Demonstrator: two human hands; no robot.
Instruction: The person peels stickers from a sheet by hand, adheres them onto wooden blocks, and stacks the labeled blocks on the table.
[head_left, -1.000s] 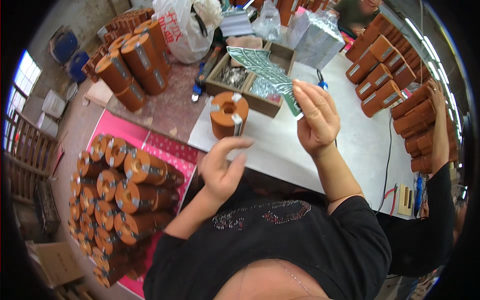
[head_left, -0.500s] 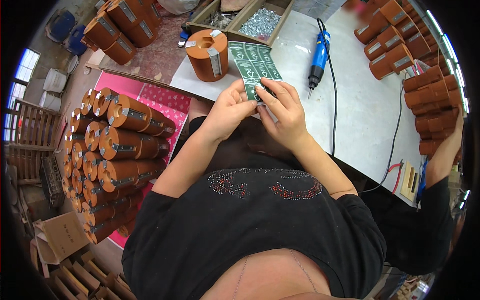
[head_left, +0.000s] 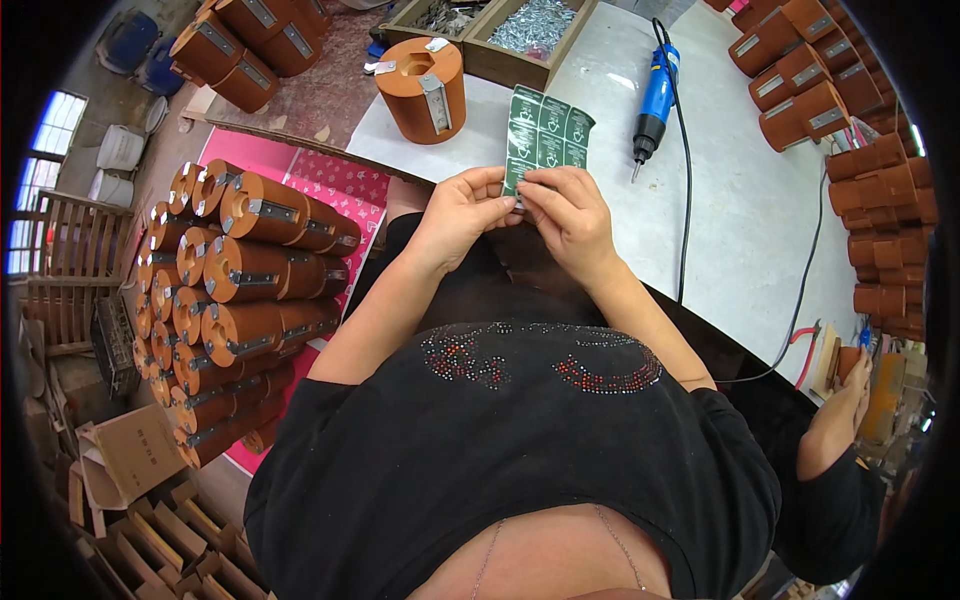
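A green sheet of printed stickers [head_left: 550, 130] stands up between my two hands at the near edge of the table. My left hand [head_left: 465, 215] pinches its lower left corner between thumb and fingers. The fingers of my right hand [head_left: 572, 215] are closed on the bottom edge, close to the left fingertips; whether a single sticker is lifted there is hidden. Just beyond my left hand, a brown wooden cylinder [head_left: 398, 100] stands upright on the table, with a hole in its top and metal hinge plates on its side and rim.
A blue electric screwdriver [head_left: 655, 100] with a black cable lies right of the sheet. Behind the cylinder is a wooden box of screws [head_left: 530, 30]. Similar cylinders are stacked at left [head_left: 250, 270] and right [head_left: 880, 195]. Red-handled pliers [head_left: 806, 350] and a co-worker's arm [head_left: 838, 420] are at right.
The sticker sheet has shifted right and turned more face-on, with both hands still on it. My view has swung slightly. The co-worker's arm has come down from the right-hand stack.
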